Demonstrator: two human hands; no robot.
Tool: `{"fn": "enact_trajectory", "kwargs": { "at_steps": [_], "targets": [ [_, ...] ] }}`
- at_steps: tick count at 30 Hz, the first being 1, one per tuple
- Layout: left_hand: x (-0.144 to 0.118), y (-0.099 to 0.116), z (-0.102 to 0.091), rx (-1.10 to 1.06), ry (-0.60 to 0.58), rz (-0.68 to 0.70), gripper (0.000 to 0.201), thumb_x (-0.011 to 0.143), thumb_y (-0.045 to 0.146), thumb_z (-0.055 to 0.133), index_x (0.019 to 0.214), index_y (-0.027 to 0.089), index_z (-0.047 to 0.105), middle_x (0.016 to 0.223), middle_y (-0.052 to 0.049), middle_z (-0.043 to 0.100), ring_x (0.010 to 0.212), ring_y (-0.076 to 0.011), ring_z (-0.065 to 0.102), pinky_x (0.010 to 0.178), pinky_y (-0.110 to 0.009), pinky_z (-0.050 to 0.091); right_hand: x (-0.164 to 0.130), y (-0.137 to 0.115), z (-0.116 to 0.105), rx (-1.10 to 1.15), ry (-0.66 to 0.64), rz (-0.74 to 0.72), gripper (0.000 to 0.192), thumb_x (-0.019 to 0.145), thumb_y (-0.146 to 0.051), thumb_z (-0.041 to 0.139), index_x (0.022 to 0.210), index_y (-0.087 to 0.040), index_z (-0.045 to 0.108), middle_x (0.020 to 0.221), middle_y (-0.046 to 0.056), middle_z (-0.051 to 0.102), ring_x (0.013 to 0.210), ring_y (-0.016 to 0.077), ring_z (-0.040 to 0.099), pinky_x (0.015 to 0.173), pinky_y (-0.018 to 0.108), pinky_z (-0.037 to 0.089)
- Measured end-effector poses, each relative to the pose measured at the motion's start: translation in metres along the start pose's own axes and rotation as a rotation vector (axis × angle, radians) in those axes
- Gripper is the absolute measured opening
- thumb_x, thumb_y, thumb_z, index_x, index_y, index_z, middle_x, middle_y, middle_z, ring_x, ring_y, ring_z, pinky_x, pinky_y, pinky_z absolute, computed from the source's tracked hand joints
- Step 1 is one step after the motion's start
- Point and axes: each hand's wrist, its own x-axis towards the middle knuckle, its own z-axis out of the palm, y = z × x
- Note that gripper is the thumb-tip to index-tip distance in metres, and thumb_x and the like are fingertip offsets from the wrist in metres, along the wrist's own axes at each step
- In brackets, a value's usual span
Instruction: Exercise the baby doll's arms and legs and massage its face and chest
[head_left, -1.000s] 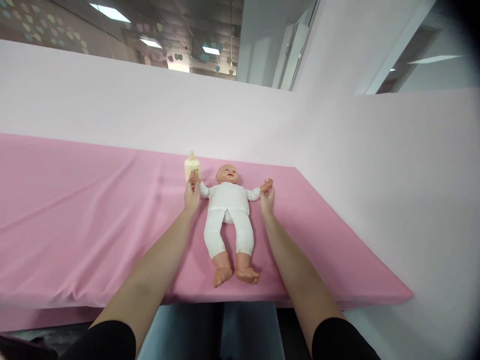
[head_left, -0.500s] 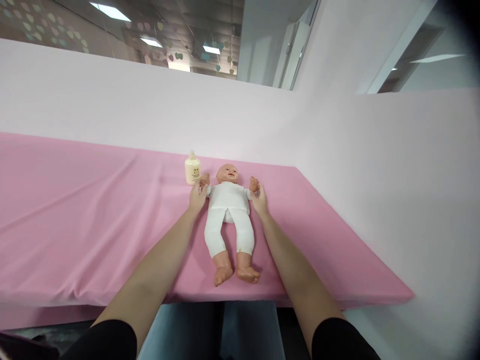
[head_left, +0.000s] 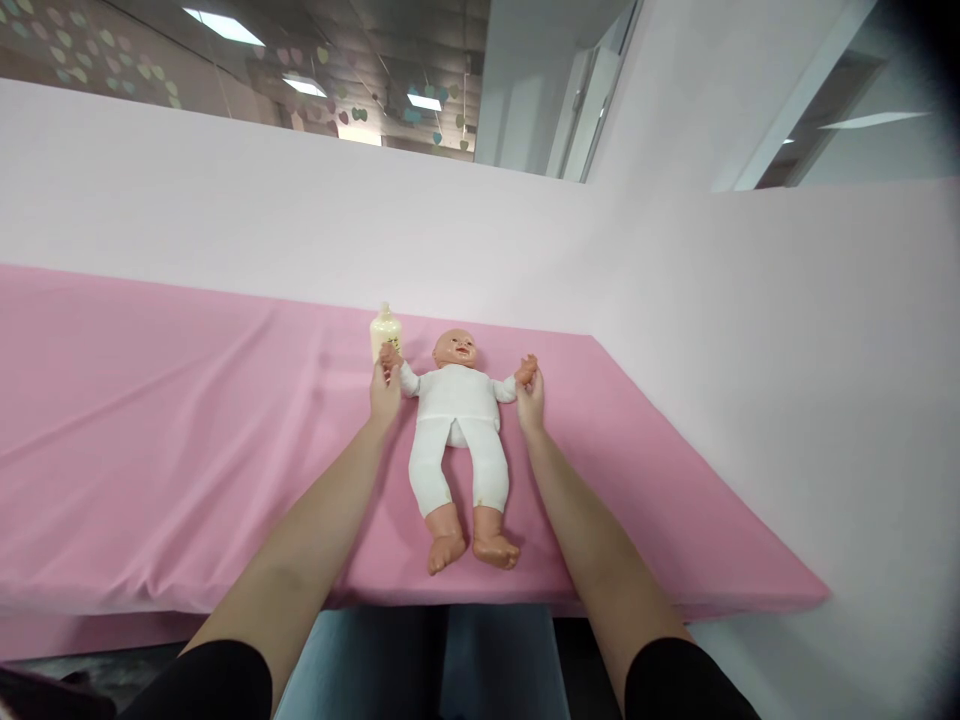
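Plastic doll (head_left: 456,420), white soft suit, lies face-up on pink cloth (head_left: 187,450) between both hands. Left hand (head_left: 385,393) and right hand (head_left: 531,400) each closed around an outstretched doll wrist. Cream rounded bottle (head_left: 383,330) stands just behind left hand.

Both bare forearms reach forward from the near edge, roughly parallel and slightly converging toward the far side, black sleeves at the elbows. The left hand (head_left: 385,392) lies palm down, its fingers curled in a closed grip. The right hand (head_left: 530,400) mirrors it on the right, fingers likewise pinched closed, wrist straight.
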Motion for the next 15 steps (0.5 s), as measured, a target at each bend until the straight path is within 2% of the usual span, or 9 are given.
{"fn": "enact_trajectory", "kwargs": {
  "at_steps": [5,7,9,11,15],
  "targets": [
    [-0.014,0.026,0.012,0.268,-0.338,0.309,0.037,0.088,0.034,0.052,0.122,0.019,0.056,0.119,-0.010,0.062,0.113,-0.0262,0.055,0.102,-0.045,0.042,-0.010,-0.005,0.013,-0.284,-0.304,-0.115,0.052,0.083,-0.026,0.054,0.135,-0.025,0.049,0.133,0.008,0.057,0.123,0.0231,0.052,0.109,0.042,0.038],
    [-0.017,0.030,0.014,0.350,-0.395,0.355,0.037,0.086,0.033,0.055,0.121,0.019,0.058,0.119,-0.011,0.063,0.115,-0.0282,0.053,0.105,-0.047,0.039,-0.012,-0.002,0.016,-0.360,-0.400,-0.187,0.051,0.082,-0.020,0.053,0.132,-0.027,0.053,0.129,0.006,0.059,0.121,0.0230,0.053,0.109,0.042,0.038],
    [-0.017,0.030,0.015,0.343,-0.383,0.342,0.037,0.086,0.032,0.056,0.120,0.020,0.059,0.119,-0.011,0.063,0.116,-0.0284,0.053,0.105,-0.048,0.038,-0.011,0.000,0.016,-0.361,-0.410,-0.200,0.051,0.082,-0.019,0.052,0.132,-0.027,0.054,0.129,0.006,0.059,0.121,0.0225,0.053,0.109,0.042,0.038],
    [-0.016,0.027,0.014,0.248,-0.318,0.274,0.037,0.086,0.032,0.056,0.121,0.019,0.058,0.120,-0.011,0.062,0.115,-0.0272,0.054,0.104,-0.046,0.040,-0.010,0.001,0.016,-0.291,-0.326,-0.130,0.051,0.083,-0.022,0.054,0.134,-0.025,0.051,0.132,0.007,0.057,0.123,0.0220,0.052,0.110,0.042,0.038],
    [-0.007,0.017,0.008,-0.014,-0.058,-0.024,0.034,0.088,0.032,0.052,0.121,0.020,0.053,0.123,-0.011,0.060,0.110,-0.0240,0.059,0.098,-0.042,0.045,-0.003,0.002,0.010,-0.023,-0.141,-0.022,0.058,0.082,-0.029,0.055,0.138,-0.021,0.043,0.143,0.009,0.048,0.133,0.0201,0.044,0.113,0.041,0.033]
  ]
}}
